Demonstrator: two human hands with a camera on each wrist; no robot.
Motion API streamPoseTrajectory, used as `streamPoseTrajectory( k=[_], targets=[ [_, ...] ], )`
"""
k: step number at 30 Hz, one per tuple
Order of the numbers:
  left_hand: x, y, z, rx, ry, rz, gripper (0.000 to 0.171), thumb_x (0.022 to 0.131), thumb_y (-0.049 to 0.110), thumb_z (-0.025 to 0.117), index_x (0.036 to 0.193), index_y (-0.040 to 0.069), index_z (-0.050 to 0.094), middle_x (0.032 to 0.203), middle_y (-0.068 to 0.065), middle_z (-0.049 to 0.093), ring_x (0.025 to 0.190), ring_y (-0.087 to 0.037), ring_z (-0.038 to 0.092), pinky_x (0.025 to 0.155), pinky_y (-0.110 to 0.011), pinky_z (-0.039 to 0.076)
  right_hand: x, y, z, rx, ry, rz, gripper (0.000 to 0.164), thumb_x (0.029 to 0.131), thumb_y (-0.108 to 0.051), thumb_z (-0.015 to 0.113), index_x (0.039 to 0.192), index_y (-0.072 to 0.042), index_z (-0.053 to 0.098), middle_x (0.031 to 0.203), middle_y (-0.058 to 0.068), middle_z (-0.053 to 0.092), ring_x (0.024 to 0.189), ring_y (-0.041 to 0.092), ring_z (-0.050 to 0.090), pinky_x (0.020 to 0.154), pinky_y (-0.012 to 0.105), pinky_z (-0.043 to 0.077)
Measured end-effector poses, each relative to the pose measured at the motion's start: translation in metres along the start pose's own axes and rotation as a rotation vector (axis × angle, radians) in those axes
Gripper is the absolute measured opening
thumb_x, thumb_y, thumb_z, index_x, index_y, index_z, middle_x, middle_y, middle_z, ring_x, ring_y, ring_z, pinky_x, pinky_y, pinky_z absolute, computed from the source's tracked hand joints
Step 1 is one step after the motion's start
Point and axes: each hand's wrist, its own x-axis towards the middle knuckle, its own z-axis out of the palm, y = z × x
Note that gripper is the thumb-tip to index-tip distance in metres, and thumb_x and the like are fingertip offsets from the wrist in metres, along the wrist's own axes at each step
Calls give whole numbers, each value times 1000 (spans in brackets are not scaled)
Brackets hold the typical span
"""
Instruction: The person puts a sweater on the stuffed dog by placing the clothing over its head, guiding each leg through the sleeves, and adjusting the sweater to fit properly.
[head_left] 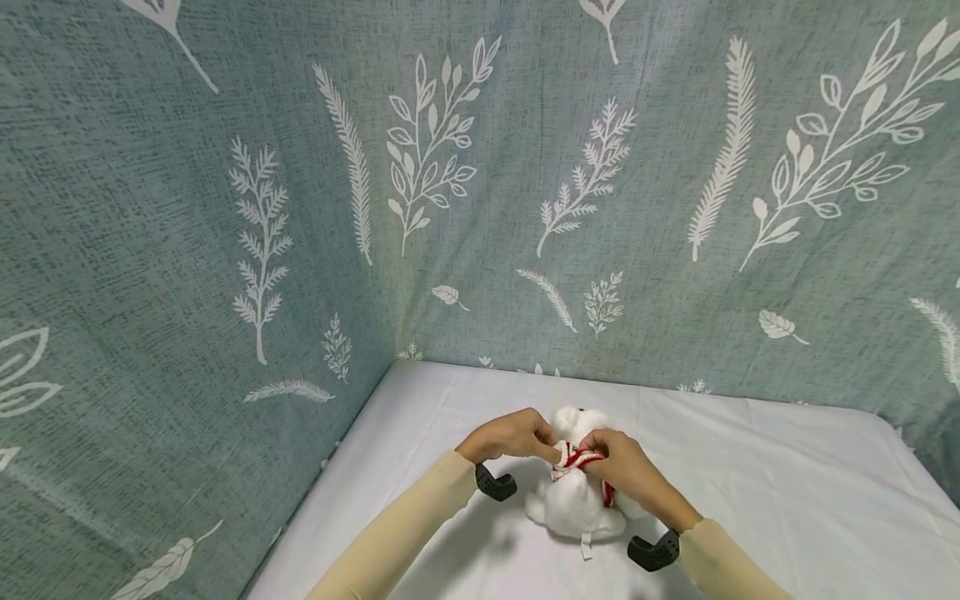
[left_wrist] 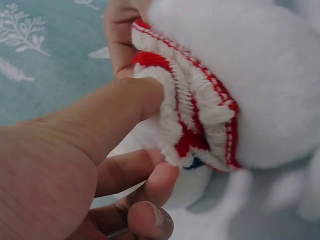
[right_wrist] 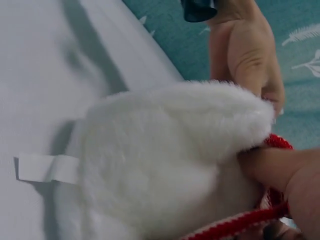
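Observation:
A white plush animal [head_left: 573,507] sits on the white cloth with its back toward me in the head view. Around its neck and upper body is a white knitted garment [left_wrist: 187,95] with red edging, bunched into folds. On the left side, my left hand [head_left: 513,435] pinches the knit between thumb and fingers. My right hand [head_left: 626,468] holds the garment on the other side. In the right wrist view its thumb [right_wrist: 270,167] presses into the fur by the red edge, and its fingertips are mostly hidden. A white fabric tag [right_wrist: 47,168] sticks out at the toy's bottom.
The white cloth [head_left: 712,467] covers the flat surface beneath the toy. Green-blue curtains [head_left: 480,208] with white leaf prints rise along the back and left. Black straps [head_left: 652,550] are on both wrists, below cream sleeves [head_left: 405,525].

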Motion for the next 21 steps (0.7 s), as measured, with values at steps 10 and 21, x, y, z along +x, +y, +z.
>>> streamPoseTrajectory(
  k=[10,21],
  targets=[
    [-4,-3,2,-102,-43,-75,15,91,17,71,76,15,68,60,6,39,51,-8,28,51,-28,23,1,4,-13,108,-206,-18,31,98,-37,71,110,-8,70,98,5,65,60,17,54,62,36,51],
    [-5,0,5,-61,-26,-22,17,86,12,75,72,14,65,65,8,47,59,-7,35,54,-25,26,1,1,-10,107,-162,-55,17,97,-23,72,94,-7,67,88,4,60,64,16,51,54,30,46]
  ],
)
